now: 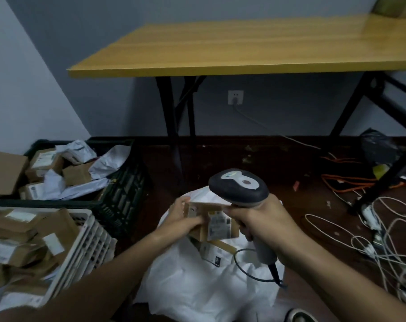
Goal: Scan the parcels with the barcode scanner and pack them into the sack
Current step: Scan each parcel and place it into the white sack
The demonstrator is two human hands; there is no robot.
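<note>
My left hand (182,218) grips a small brown cardboard parcel (217,223) with a white barcode label facing up, held just above the open white sack (209,287) on the floor. My right hand (263,225) is closed on the handle of a grey barcode scanner (238,185), whose head sits right over the parcel's far edge. The scanner's dark cable (248,268) loops over the sack. Another labelled parcel (214,254) lies inside the sack's mouth, partly hidden by the one I hold.
A white crate (81,247) of cardboard parcels stands at the left. Behind it sits a black crate (123,189) with boxes and white mailer bags. A wooden table (244,47) on black legs stands ahead. Tangled cables (371,240) cover the floor on the right.
</note>
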